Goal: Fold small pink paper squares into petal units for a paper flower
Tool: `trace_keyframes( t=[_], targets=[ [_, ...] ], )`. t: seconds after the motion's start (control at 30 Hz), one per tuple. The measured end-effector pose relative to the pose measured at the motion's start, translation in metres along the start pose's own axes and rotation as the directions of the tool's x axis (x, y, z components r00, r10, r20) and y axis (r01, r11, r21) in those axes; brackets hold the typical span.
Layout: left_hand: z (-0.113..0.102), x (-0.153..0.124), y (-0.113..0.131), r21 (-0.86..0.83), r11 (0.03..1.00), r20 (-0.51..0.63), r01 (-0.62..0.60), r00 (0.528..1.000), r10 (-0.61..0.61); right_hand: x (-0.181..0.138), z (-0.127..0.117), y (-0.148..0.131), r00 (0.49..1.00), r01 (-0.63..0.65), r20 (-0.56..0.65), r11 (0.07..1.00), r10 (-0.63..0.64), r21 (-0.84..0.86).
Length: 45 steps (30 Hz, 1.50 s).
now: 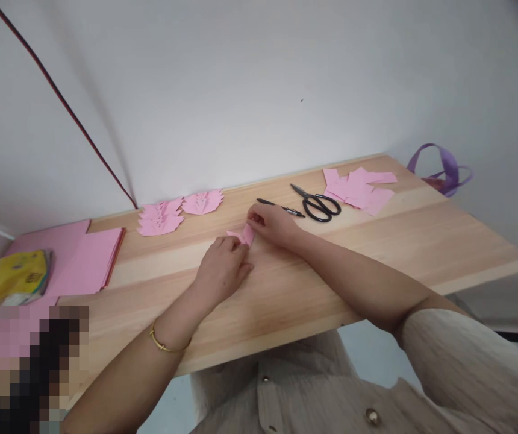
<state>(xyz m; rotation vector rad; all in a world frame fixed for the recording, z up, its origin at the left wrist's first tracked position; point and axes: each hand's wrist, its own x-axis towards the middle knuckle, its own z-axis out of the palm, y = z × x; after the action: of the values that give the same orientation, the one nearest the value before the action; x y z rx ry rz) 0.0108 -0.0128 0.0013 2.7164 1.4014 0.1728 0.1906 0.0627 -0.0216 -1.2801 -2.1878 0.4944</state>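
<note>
Between my hands, over the middle of the wooden table, is a small folded piece of pink paper (249,234). My left hand (224,265) has its fingers closed on the paper's left part, hiding some of it. The thumb and forefinger of my right hand (270,223) pinch the paper's upper right corner. Just beyond my right hand lies a black pen (294,212). Scissors (317,204) with black handles rest to the right of the pen, blades slightly apart.
Folded pink paper pieces with jagged edges (162,217) lie near the wall. Loose pink paper pieces (358,188) are heaped at the right. Stacked pink sheets (76,259) and a yellow plastic packet (19,274) occupy the left. A purple strap (449,166) shows past the table's right edge.
</note>
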Motion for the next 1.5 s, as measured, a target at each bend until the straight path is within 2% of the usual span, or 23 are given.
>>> trace_keyframes(
  t=[0.1,0.17,0.33,0.53,0.7,0.9,1.23,1.5],
  targets=[
    [-0.001,0.001,0.0,0.008,1.0,0.0,0.015,1.0,-0.015,-0.002,-0.005,-0.003,0.992,-0.128,0.012,0.988,0.129,-0.082],
    [-0.001,0.002,0.001,0.011,1.0,-0.004,0.018,1.0,-0.018,-0.003,-0.007,-0.005,0.987,-0.142,0.06,0.981,0.151,-0.129],
    [-0.002,0.002,0.001,0.021,1.0,-0.004,0.01,1.0,-0.01,-0.004,-0.006,-0.007,0.988,-0.043,0.144,0.99,0.063,-0.136],
    [-0.001,0.002,0.002,0.005,1.0,0.009,-0.003,1.0,0.003,-0.004,-0.001,-0.005,0.991,-0.025,0.132,0.995,0.038,-0.097],
    [0.002,0.001,0.002,-0.063,0.996,-0.005,-0.058,0.998,0.058,-0.004,0.002,-0.003,0.991,0.015,0.135,1.0,-0.018,0.025],
    [0.005,0.001,-0.001,-0.075,0.995,-0.035,-0.062,0.998,0.06,-0.004,-0.002,-0.003,0.986,0.025,0.164,0.995,-0.041,0.096],
    [0.006,0.001,-0.006,-0.141,0.988,-0.071,-0.057,0.996,0.047,-0.007,-0.015,-0.018,0.945,0.084,0.319,0.996,-0.071,-0.025],
    [0.006,0.002,-0.009,-0.113,0.993,-0.081,-0.043,0.996,0.034,-0.007,-0.008,-0.016,0.947,0.087,0.316,0.992,-0.055,-0.088]
  ],
)
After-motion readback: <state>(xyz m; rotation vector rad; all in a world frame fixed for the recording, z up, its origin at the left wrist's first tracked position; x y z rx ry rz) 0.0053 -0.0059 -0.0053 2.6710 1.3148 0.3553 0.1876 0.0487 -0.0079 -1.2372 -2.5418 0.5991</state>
